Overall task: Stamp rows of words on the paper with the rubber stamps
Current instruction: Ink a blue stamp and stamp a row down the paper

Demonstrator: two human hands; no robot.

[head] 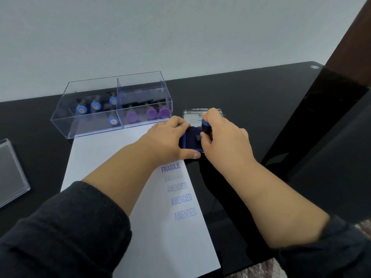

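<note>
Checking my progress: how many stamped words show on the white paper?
5: one dark "FRAGILE" print by the left hand, four fainter "AMENDED" prints stacked below. The forearm may hide more.

So the only stuff you can actually read is on the white paper [170, 227]: a column of stamped words running down near its right edge. Top one says "FRAGILE" [170, 168] in a nice dark blue, clear as anything. Under it there are four "AMENDED" prints [181, 199], all paler, and the first of those is really faint and half smudged. The open lid of the ink pad [195, 119] has a white label with a word starting "Ar", but the right hand [224, 137] covers the rest, and the smaller lines under it are way too tiny to make out.
</note>
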